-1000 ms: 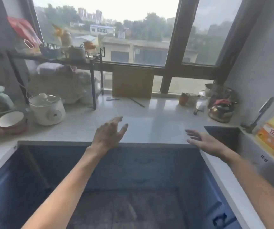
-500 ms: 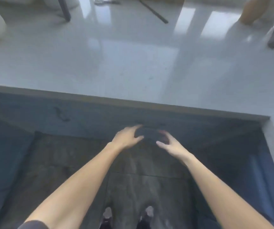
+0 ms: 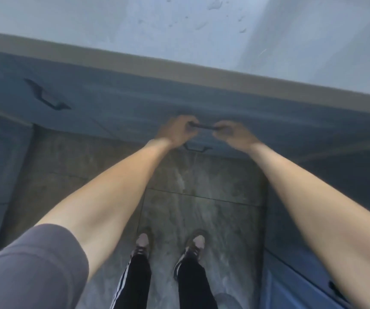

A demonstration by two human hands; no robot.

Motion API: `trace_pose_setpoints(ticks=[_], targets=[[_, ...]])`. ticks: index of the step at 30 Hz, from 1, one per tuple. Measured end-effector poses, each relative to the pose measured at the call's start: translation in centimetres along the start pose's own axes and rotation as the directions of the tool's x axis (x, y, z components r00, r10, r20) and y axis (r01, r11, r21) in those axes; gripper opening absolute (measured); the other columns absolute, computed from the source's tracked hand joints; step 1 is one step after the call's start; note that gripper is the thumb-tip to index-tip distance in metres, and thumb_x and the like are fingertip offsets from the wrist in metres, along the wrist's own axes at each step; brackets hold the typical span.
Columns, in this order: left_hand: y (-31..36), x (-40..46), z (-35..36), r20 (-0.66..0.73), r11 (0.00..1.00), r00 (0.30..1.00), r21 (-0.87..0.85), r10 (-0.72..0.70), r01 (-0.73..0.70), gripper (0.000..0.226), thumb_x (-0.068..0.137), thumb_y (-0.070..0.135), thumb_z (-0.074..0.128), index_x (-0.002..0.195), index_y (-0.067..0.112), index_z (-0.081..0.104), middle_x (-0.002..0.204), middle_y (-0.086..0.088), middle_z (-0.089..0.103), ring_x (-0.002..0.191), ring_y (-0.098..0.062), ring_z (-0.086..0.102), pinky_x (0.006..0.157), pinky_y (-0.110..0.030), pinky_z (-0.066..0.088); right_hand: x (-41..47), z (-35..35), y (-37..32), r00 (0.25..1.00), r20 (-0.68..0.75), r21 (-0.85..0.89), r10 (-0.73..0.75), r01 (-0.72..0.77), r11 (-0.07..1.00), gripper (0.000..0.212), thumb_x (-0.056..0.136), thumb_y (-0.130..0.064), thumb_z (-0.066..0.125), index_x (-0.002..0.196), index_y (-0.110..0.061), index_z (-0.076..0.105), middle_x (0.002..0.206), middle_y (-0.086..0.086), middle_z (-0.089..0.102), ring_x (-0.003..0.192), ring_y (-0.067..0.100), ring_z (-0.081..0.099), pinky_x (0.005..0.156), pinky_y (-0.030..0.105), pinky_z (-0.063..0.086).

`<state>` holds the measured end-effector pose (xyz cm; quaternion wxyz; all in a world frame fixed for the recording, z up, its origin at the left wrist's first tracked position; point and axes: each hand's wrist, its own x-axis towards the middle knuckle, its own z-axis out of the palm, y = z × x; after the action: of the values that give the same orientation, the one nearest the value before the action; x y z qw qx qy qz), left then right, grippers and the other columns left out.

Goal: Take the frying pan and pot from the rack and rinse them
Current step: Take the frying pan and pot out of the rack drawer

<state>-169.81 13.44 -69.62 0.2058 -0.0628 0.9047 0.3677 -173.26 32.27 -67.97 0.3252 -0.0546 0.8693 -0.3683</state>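
Left hand (image 3: 177,130) and right hand (image 3: 233,134) both curled tight round dark drawer handle (image 3: 202,126)

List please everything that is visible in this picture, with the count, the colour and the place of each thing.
countertop: one, pale grey, wet, along the top.
cabinet fronts: blue, under the countertop and at both sides.
dark handles: three free, left, centre low, bottom right; one held.
floor tiles: grey-brown, centre.
shoes: two, bottom centre.
left hand: on the held handle.
right hand: on the same handle.
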Motion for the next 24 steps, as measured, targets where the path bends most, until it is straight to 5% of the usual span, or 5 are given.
trace_pose_setpoints(ticks=[2,9,19,24], targets=[[0.2,-0.4,0.7,-0.089,0.999,0.996,-0.033,0.014,-0.016,0.019,0.086,0.033,0.062,0.100,0.021,0.067,0.096,-0.003,0.071,0.091,-0.016,0.064,0.080,-0.029,0.047,0.2,0.9,0.2,0.999,-0.050,0.008,-0.006,0.006,1.000,0.028,0.088,-0.020,0.062,0.115,-0.010,0.061,0.103,-0.001,0.057,0.096,0.010,0.051,0.070,0.017,0.035],[0.0,-1.6,2.7,-0.233,0.999,0.972,-0.043,0.006,-0.016,0.018,0.088,0.039,0.058,0.095,0.026,0.067,0.094,0.001,0.073,0.092,-0.016,0.066,0.077,-0.031,0.050,-0.7,4.2,0.9,0.940,-0.337,0.078,0.058,-0.033,0.996,0.012,0.088,-0.027,0.061,0.098,-0.023,0.064,0.096,-0.002,0.068,0.092,0.012,0.061,0.071,0.022,0.037],[-0.6,-7.5,3.7,-0.162,0.999,0.986,0.028,-0.034,0.039,0.023,0.088,0.050,0.052,0.097,0.033,0.065,0.097,0.010,0.071,0.097,-0.015,0.065,0.073,-0.030,0.044,-6.6,7.9,1.2,0.924,-0.328,0.151,0.199,-0.156,0.976,0.004,0.086,-0.031,0.061,0.089,-0.033,0.060,0.086,-0.005,0.065,0.085,0.012,0.060,0.072,0.026,0.041],[-2.2,-12.7,5.7,-0.083,1.000,0.996,-0.006,-0.022,0.021,0.023,0.088,0.054,0.051,0.095,0.035,0.063,0.097,0.015,0.070,0.090,-0.011,0.064,0.065,-0.027,0.041,-11.6,10.8,2.3,0.918,-0.271,0.216,0.290,-0.236,0.948,0.005,0.083,-0.034,0.065,0.081,-0.036,0.061,0.089,-0.004,0.070,0.087,0.014,0.065,0.084,0.036,0.051]])
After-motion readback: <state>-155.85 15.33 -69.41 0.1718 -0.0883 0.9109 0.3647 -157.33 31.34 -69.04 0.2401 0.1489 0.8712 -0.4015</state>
